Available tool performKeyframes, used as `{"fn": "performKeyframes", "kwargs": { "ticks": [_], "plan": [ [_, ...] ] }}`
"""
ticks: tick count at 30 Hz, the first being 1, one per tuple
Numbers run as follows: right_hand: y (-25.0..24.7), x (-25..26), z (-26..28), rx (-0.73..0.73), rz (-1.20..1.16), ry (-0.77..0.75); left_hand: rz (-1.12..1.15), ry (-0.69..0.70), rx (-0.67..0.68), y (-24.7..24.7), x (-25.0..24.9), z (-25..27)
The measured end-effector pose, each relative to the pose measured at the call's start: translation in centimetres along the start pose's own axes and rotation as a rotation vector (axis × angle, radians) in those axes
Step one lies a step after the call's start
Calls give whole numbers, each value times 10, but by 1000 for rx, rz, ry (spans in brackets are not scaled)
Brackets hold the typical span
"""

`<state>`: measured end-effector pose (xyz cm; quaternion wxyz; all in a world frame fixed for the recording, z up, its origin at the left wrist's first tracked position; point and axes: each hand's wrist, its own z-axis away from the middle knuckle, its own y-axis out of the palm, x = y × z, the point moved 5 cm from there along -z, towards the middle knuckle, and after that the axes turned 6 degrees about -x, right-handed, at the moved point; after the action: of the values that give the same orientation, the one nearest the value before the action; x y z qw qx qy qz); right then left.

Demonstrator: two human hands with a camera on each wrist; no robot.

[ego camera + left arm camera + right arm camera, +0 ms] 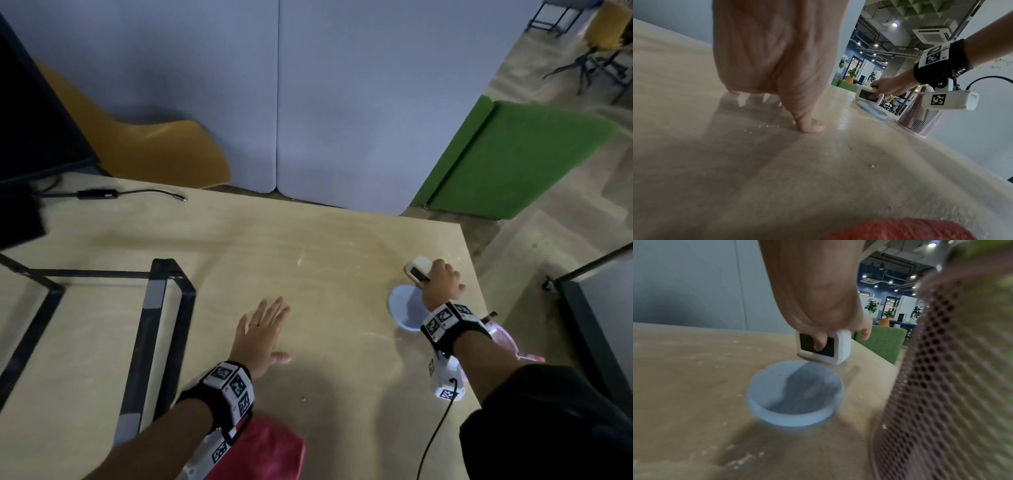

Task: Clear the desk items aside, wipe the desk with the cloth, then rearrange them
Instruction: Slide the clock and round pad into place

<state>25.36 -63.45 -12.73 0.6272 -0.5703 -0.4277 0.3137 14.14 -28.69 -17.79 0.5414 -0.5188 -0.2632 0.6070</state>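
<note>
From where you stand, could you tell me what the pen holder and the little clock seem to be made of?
Pen holder: pink-coated metal mesh, judging by its perforated wall. Clock: probably matte white plastic, with rounded corners and a dark glossy screen.

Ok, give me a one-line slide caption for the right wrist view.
Right hand grips a small white clock beside a pale blue coaster and pink mesh pen holder.

Bare desk (325, 246) lies open between the left hand (262, 334) and the disc (402, 303). A black frame (161, 329) blocks the left side. A mesh holder (920, 118) stands just beside the disc, perhaps touching it.
</note>
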Motion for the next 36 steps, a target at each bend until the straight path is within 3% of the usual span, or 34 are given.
{"fn": "performKeyframes", "kwargs": {
  "ticks": [4, 8, 11, 14, 19, 24, 31, 36],
  "plan": [
    [-12, 42, 11, -57, -44, -118, 9, -9, 8, -5, -3, 0],
    [-16, 107, 42, 17, -215, -329, 63, -28, -9, -27, -4, -6],
    [-18, 150, 78, 83, -294, -473, 103, -21, -229, -63, -4, -15],
    [-17, 182, 114, 140, -310, -562, 38, 93, -452, -105, -13, -20],
    [-22, 207, 154, 120, -332, -628, -182, 271, -483, -133, -15, -21],
    [-17, 205, 173, 153, -426, -633, -329, 291, -438, -129, -2, -10],
    [20, 138, 214, 300, -166, -495, -287, 54, -361, -133, 39, -14],
    [53, 84, 251, 371, -146, -471, -256, -53, -352, -134, 57, -22]
  ]
}}
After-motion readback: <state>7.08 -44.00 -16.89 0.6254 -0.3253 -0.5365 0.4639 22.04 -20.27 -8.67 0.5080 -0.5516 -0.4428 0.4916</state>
